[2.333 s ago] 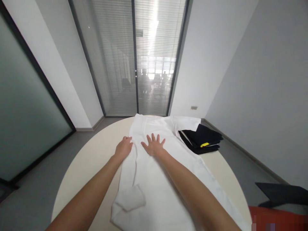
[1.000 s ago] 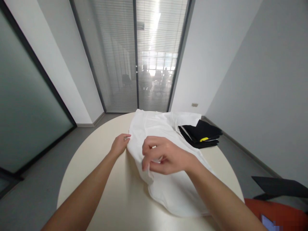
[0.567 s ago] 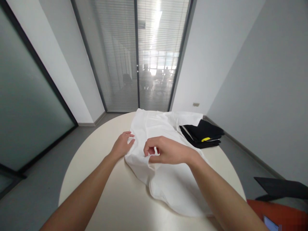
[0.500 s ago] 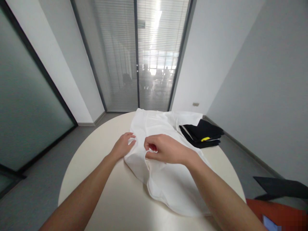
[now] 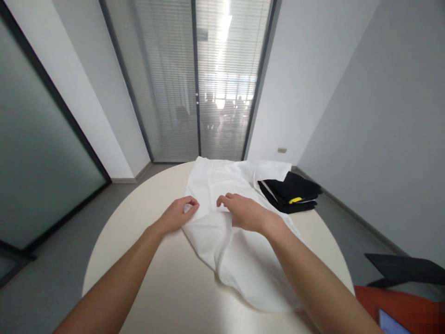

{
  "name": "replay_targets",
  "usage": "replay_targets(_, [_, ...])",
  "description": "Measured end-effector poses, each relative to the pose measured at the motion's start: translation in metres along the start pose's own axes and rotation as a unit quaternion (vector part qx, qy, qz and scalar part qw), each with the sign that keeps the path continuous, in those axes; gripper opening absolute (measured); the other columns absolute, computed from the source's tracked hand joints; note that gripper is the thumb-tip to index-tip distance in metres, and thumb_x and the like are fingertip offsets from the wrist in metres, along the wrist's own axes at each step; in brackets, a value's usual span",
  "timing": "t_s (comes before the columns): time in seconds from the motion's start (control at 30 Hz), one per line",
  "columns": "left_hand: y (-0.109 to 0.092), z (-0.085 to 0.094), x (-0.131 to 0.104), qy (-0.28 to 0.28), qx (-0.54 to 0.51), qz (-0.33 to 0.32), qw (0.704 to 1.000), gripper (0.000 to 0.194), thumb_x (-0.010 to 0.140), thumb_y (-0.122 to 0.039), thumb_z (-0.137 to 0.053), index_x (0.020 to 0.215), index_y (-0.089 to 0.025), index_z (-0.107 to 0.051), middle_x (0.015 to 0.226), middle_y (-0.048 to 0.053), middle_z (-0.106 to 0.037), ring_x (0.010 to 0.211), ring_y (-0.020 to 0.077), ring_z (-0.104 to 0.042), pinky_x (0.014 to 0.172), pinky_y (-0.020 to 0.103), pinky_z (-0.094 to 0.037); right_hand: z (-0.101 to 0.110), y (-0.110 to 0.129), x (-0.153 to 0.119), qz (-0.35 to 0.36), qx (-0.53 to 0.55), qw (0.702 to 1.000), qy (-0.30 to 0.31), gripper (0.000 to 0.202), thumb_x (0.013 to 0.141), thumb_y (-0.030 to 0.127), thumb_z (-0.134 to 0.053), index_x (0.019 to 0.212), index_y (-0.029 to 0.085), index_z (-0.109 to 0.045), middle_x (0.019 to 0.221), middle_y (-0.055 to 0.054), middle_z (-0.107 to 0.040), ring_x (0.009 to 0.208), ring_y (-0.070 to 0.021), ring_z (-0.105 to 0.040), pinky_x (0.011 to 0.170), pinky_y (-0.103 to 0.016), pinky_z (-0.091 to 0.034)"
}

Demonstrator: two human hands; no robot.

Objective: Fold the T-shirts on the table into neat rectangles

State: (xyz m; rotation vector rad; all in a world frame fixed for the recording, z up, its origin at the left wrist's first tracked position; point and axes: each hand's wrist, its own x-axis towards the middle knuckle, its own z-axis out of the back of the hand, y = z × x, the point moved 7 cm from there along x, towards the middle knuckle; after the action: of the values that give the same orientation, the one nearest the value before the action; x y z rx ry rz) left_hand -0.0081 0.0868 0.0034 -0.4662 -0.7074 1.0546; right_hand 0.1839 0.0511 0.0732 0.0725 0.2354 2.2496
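A white shirt (image 5: 260, 273) lies spread across a round table, with a fold running through its near part. At its left edge, my left hand (image 5: 179, 214) pinches the cloth between thumb and fingertips. My right hand (image 5: 245, 212) hovers low over the middle of the shirt, its fingers loosely bent and apart, and its thumb mostly hidden. A short sleeve (image 5: 274, 169) stretches to the far right and rests partly over a stack of folded black clothes (image 5: 302, 188), which shows a yellow patch.
The pale round table (image 5: 153, 292) carries everything. An orange chair (image 5: 368, 301) with a black armrest (image 5: 406, 269) and a phone-like screen (image 5: 391, 322) stands at the lower right. Beyond the table are a glass partition with blinds (image 5: 174, 116) and white walls.
My right hand has let go of the pinched shirt fold and moved slightly right, its fingers loosening. My left hand has closed from a flat rest into a pinch on the shirt's left edge.
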Motion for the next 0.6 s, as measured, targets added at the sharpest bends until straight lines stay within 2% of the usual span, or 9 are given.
replay_targets(0.1, [-0.030, -0.006, -0.006, 0.054, -0.012, -0.045, 0.997, 0.023, 0.086, -0.041, -0.059, 0.095, -0.021, -0.068, 0.101, 0.005, -0.072, 0.096, 0.0225, -0.064, 0.092, 0.035, -0.049, -0.002, -0.007, 0.003, 0.003, 0.019, 1.000, 0.021, 0.057, 0.073, 0.012, -0.076, 0.125, 0.019, -0.056, 0.116, -0.011, -0.059, 0.106, -0.0261, -0.058, 0.084, -0.033, -0.045])
replay_targets(0.17, [-0.045, -0.014, -0.011, 0.101, -0.007, -0.070, 0.992, 0.026, 0.083, -0.043, -0.063, 0.099, -0.023, -0.068, 0.105, 0.005, -0.072, 0.099, 0.0235, -0.064, 0.095, 0.036, -0.048, -0.003, -0.002, 0.004, 0.070, 0.069, 0.994, 0.044, 0.058, 0.069, 0.010, -0.079, 0.122, 0.021, -0.059, 0.115, -0.008, -0.060, 0.107, -0.0236, -0.057, 0.088, -0.032, -0.044])
replay_targets(0.23, [-0.052, -0.022, -0.013, 0.130, -0.004, -0.076, 0.989, 0.029, 0.081, -0.045, -0.066, 0.101, -0.024, -0.069, 0.106, 0.005, -0.071, 0.099, 0.0237, -0.063, 0.095, 0.036, -0.047, -0.001, 0.005, 0.004, 0.148, 0.118, 0.980, 0.056, 0.045, 0.069, 0.007, -0.077, 0.109, 0.020, -0.065, 0.110, -0.005, -0.061, 0.107, -0.0208, -0.056, 0.094, -0.031, -0.042])
replay_targets(0.3, [-0.053, -0.025, -0.014, 0.134, -0.011, -0.076, 0.988, 0.029, 0.081, -0.046, -0.066, 0.100, -0.024, -0.069, 0.103, 0.005, -0.072, 0.096, 0.0229, -0.064, 0.093, 0.035, -0.048, 0.001, 0.009, 0.004, 0.196, 0.155, 0.966, 0.067, 0.029, 0.069, 0.002, -0.073, 0.092, 0.019, -0.070, 0.104, -0.003, -0.062, 0.104, -0.0189, -0.056, 0.095, -0.030, -0.041])
replay_targets(0.37, [-0.052, -0.025, -0.013, 0.128, -0.033, -0.081, 0.988, 0.028, 0.084, -0.047, -0.063, 0.096, -0.023, -0.070, 0.099, 0.006, -0.072, 0.093, 0.0218, -0.064, 0.090, 0.034, -0.049, 0.002, 0.010, 0.005, 0.198, 0.190, 0.959, 0.077, 0.024, 0.069, 0.001, -0.070, 0.085, 0.019, -0.070, 0.100, -0.002, -0.062, 0.099, -0.0173, -0.057, 0.090, -0.028, -0.043])
replay_targets(0.43, [-0.049, -0.022, -0.012, 0.126, -0.066, -0.078, 0.987, 0.029, 0.085, -0.049, -0.061, 0.087, -0.022, -0.072, 0.099, 0.006, -0.073, 0.092, 0.0218, -0.065, 0.090, 0.034, -0.050, 0.004, 0.009, 0.005, 0.176, 0.228, 0.954, 0.079, 0.021, 0.071, 0.004, -0.068, 0.087, 0.018, -0.068, 0.096, -0.001, -0.062, 0.092, -0.0153, -0.057, 0.082, -0.026, -0.044])
replay_targets(0.5, [-0.042, -0.017, -0.011, 0.136, -0.104, -0.047, 0.984, 0.038, 0.084, -0.056, -0.060, 0.075, -0.021, -0.071, 0.093, 0.007, -0.074, 0.090, 0.0235, -0.066, 0.089, 0.035, -0.050, 0.006, 0.014, 0.003, 0.153, 0.262, 0.949, 0.082, 0.016, 0.075, 0.010, -0.066, 0.089, 0.018, -0.065, 0.090, 0.001, -0.061, 0.084, -0.0131, -0.055, 0.076, -0.024, -0.045])
replay_targets(0.6, [-0.030, -0.012, -0.011, 0.162, -0.170, 0.010, 0.972, 0.060, 0.085, -0.071, -0.046, 0.058, -0.021, -0.064, 0.070, 0.007, -0.070, 0.086, 0.0263, -0.067, 0.086, 0.037, -0.051, 0.004, 0.038, -0.006, 0.150, 0.315, 0.928, 0.126, 0.008, 0.082, 0.021, -0.066, 0.087, 0.018, -0.060, 0.084, 0.003, -0.060, 0.079, -0.0114, -0.056, 0.070, -0.022, -0.045])
